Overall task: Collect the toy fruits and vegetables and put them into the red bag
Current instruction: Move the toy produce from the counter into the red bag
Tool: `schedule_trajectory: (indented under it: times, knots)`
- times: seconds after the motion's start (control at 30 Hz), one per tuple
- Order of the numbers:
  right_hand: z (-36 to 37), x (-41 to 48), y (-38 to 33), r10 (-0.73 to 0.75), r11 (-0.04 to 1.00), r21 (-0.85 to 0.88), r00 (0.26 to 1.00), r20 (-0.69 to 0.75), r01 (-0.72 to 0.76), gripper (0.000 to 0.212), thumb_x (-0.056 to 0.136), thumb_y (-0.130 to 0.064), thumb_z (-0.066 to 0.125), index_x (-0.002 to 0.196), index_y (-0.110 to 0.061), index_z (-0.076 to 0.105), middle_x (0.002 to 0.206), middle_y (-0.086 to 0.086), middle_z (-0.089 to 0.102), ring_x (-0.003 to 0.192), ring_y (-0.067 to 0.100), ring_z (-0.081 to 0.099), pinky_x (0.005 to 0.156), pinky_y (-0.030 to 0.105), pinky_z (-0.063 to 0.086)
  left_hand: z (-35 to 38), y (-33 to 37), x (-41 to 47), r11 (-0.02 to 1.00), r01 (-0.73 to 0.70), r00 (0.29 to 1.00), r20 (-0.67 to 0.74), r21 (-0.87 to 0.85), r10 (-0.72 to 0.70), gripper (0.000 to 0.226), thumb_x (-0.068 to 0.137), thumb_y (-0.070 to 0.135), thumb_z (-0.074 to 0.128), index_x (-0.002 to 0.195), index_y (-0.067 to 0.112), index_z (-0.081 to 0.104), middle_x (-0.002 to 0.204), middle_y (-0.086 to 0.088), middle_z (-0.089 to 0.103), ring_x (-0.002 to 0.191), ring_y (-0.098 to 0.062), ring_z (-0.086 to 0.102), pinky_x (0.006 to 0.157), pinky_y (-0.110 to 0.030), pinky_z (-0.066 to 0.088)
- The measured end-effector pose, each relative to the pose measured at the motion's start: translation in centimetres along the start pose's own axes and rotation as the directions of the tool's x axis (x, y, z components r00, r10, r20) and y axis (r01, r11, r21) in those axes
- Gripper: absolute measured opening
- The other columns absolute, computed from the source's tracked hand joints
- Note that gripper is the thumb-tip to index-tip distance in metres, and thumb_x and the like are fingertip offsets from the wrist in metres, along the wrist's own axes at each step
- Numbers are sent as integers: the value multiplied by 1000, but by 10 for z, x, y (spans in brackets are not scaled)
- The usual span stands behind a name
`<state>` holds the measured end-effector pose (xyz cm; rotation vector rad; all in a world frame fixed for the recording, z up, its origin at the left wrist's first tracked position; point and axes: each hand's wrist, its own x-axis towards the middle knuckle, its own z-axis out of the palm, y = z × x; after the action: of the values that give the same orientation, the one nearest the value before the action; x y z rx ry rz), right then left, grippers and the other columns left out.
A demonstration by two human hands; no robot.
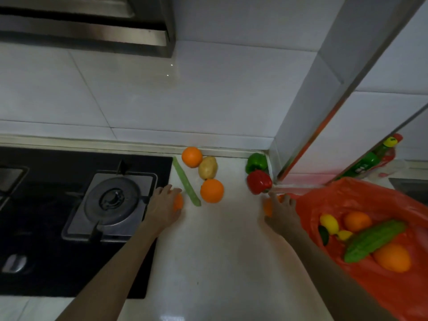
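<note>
**Bag partly filled, counter being cleared**

Head view: bag [361, 200], at right, is holding several toys. Small oranges are being gripped by left hand [164, 205] and right hand [281, 210]. Oranges [212, 190], potato [208, 167], bean [186, 181] and peppers [259, 181] are lying uncollected.

Both hands rest on the white counter [208, 251], each cupped over 1 orange toy: left hand [164, 205] at 9 o'clock, right hand [281, 212] at 3 o'clock. The red bag [361, 193] at 4 o'clock holds oranges, lemons and a cucumber [372, 239].
</note>
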<state>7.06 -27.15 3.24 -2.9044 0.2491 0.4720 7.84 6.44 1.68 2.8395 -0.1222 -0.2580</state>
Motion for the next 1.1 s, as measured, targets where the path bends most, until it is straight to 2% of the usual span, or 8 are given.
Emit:
schedule_trajectory:
  times: [0.17,0.33,0.5,0.7,0.8,0.9,1.0,1.1]
  knots:
    - [7,14,9,-2,995,-99,999,-52,-3,73,80,-13,64,143,-25,27,141,17,26,125,38,32,91,47,47,3,1,6,1000,20,998,51,7,-21,55,79,13,60,131,20,45,140,-12,41,123,-36,39,92,-45,44]
    - [7,15,9,-14,997,-82,992,-123,3,63,84,-3,56,139,-24,32,140,17,30,125,38,33,89,46,47,0,5,5,1000,22,1000,20,-20,-21,53,78,16,61,128,22,47,137,-9,44,118,-33,43,84,-43,47]
    - [-5,-1,-3,-62,998,20,974,-216,68,61,83,-12,58,139,-23,35,138,16,36,122,37,35,87,46,47,-12,28,2,986,-141,982,-139,-92,128,41,73,16,69,112,20,57,120,-9,56,106,-36,53,82,-45,48]
    - [-42,-46,5,-71,969,180,892,-447,167,66,73,-17,68,134,-20,45,131,16,43,115,38,42,91,43,43,-31,89,-4,937,-294,943,-213,-187,254,66,67,20,80,126,19,52,133,-15,50,117,-38,48,90,-51,46]
    - [-60,-71,31,13,955,253,833,-553,153,63,69,-18,71,128,-19,51,124,18,48,110,39,45,93,43,43,-38,137,-11,888,-413,896,-263,-201,358,63,68,17,80,125,14,54,134,-18,50,117,-39,49,92,-50,44]
    - [-77,-94,68,121,941,322,787,-605,102,63,71,-21,72,130,-19,50,126,17,47,112,37,45,95,43,40,-35,188,-13,817,-526,843,-269,-235,465,56,70,27,73,122,15,56,130,-17,53,115,-37,51,97,-44,40]
    - [-88,-110,113,219,927,373,775,-593,23,64,74,-23,73,133,-22,46,127,14,44,113,34,44,96,45,41,-26,240,-17,764,-575,818,-242,-293,522,57,71,31,70,124,20,54,133,-12,51,117,-32,49,96,-35,37]
    - [-90,-115,157,298,901,433,773,-560,-34,66,73,-22,73,133,-23,45,128,13,43,114,34,43,97,47,41,-9,289,-19,718,-626,778,-194,-303,597,60,74,36,69,130,25,49,137,-8,48,124,-27,45,103,-36,37]
